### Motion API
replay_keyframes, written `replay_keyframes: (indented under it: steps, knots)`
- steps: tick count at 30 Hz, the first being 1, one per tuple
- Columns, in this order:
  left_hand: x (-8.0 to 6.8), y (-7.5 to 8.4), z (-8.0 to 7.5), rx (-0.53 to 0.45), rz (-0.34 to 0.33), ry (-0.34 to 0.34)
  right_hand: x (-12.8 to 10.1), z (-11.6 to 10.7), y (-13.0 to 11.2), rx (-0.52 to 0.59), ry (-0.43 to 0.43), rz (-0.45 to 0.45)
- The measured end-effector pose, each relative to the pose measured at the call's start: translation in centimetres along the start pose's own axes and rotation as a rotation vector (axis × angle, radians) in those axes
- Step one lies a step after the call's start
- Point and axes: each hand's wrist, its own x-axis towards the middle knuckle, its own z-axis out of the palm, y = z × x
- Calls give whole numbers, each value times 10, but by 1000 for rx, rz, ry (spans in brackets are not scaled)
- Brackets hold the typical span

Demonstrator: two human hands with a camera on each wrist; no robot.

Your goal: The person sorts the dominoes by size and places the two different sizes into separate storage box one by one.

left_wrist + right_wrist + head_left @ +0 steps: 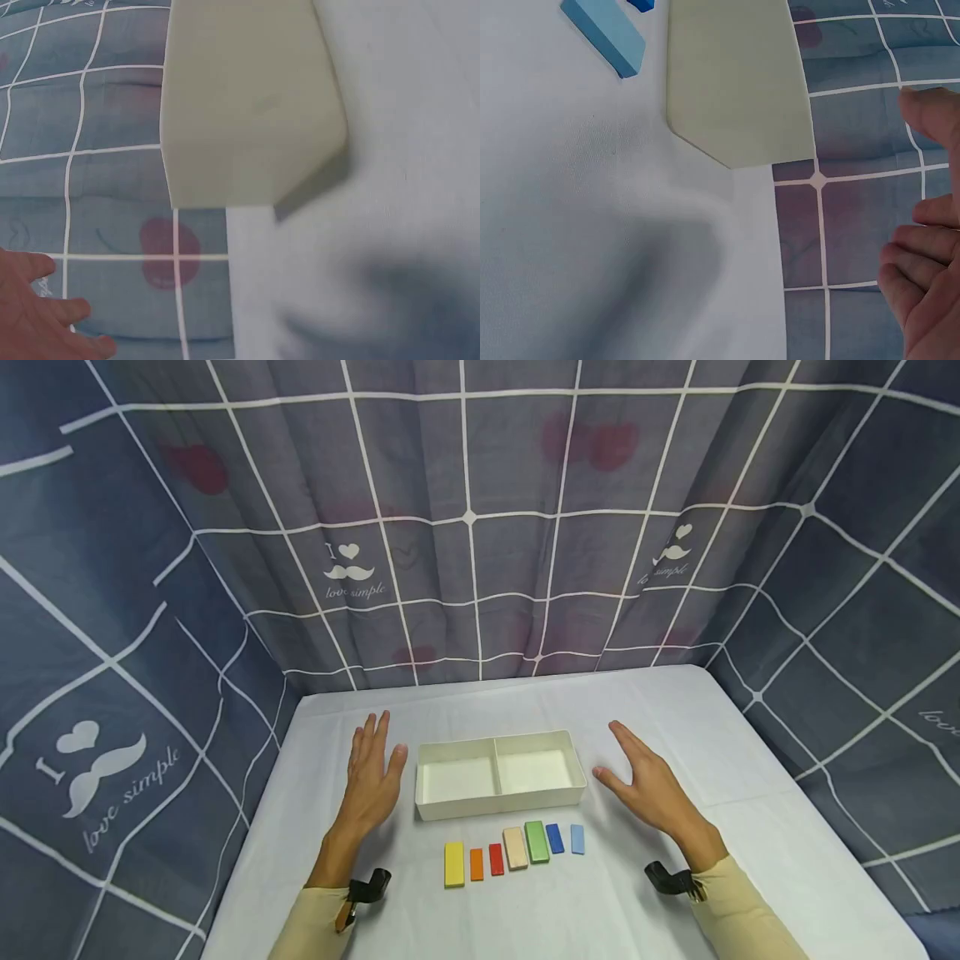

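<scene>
In the head view, a cream two-compartment box (457,810) stands on the white table, nothing inside it. My left hand (372,785) is off its left side, fingers straight and apart from it. Off the right side, my right hand (654,789) has its fingers extended and its thumb toward the box. In front of the box lies a row of blocks: yellow (453,865), orange (476,865), red (496,859), beige (515,848), green (536,842), dark blue (554,838) and light blue (577,839). Neither hand touches anything.
The white cloth-covered table (637,902) ends at a dark grid-patterned curtain (420,560) behind and on both sides. A black wrist camera (369,887) sits on the left wrist and another black camera (667,878) on the right.
</scene>
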Motion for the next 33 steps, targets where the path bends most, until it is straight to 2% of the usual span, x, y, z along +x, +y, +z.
replay_keyframes:
  steps: [8,19,24,33]
  knots:
    - [3,2,16,-168,35,4,-10,-4,-6,4,25,-15]
    - [4,-5,41,-394,65,19,-23,-1,-12,14,89,-98]
    - [5,-10,51,-465,52,9,-29,0,-13,25,108,-104]
    - [3,-19,65,-564,-30,-62,-41,5,-16,46,134,-90]
